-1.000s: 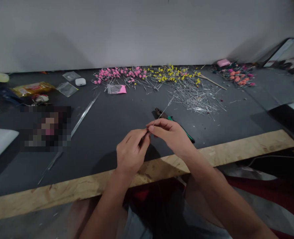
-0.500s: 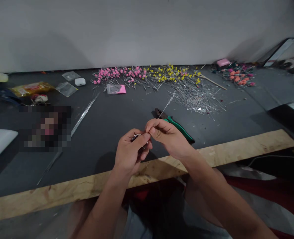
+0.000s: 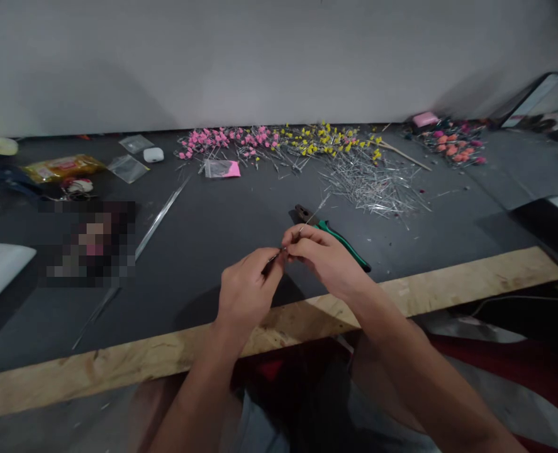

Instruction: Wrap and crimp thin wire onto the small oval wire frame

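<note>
Counter (image 3: 222, 217): dark grey top, raw chipboard strip along the near edge, plain wall behind.

Lying on it:
- Green-handled pliers (image 3: 335, 236), near centre, handles toward the near edge.
- Loose heap of silver pins (image 3: 377, 182), right of centre.
- Pink-headed pins (image 3: 222, 139) and yellow-headed pins (image 3: 326, 139) in a band along the back.
- Small pink bag (image 3: 221, 168) just in front of the pink-headed pins.
- Orange and pink beads (image 3: 453, 146) at back right, a pink box (image 3: 424, 119) beside them.
- Long clear rod (image 3: 137, 248) running diagonally on the left.
- White case (image 3: 153, 155), 2 clear bags (image 3: 128, 168), yellow packet (image 3: 61, 167) at back left.
</note>
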`<state>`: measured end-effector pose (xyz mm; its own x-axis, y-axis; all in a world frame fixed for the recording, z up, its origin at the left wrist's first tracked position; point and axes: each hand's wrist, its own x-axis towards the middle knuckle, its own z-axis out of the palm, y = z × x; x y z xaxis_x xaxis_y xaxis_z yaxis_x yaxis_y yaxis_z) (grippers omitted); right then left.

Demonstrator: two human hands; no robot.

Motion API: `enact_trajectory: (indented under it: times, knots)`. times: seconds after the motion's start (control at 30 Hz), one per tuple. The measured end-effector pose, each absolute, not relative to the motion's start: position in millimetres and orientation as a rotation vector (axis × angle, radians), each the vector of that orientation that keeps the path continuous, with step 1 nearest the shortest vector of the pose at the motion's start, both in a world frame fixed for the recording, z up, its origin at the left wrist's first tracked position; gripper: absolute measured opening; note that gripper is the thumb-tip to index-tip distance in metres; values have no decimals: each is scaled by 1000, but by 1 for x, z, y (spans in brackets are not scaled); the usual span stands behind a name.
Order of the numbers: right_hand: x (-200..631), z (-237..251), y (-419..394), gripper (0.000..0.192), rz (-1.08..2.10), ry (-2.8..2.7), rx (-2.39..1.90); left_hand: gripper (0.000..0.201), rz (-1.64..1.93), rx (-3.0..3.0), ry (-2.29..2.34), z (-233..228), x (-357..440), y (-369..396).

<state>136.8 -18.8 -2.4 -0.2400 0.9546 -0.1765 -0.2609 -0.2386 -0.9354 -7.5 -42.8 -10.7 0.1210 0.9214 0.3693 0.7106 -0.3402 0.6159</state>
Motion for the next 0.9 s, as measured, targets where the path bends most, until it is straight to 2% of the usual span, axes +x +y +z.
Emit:
enact_trajectory:
  times: [0.2, 0.4, 0.6, 0.77, 0.9]
  knots:
    - [142, -2, -15, 22, 1597, -1072, -997, 12, 1070, 1655, 1544, -9, -7, -40]
    - [145, -3, -15, 26, 1592, -1208, -855, 14, 1042, 1020, 1221, -3, -7, -35]
    - [146, -7, -14, 25, 1560, -1307, -836, 18, 894, 599, 926, -3, -12, -29]
    - [151, -8, -11, 15, 1581, -1459, -893, 21, 867, 524, 848, -7, -13, -28]
    - [149, -10, -10, 9, 1482, -1497, -894, 20, 819, 472, 778, -9, -11, -28]
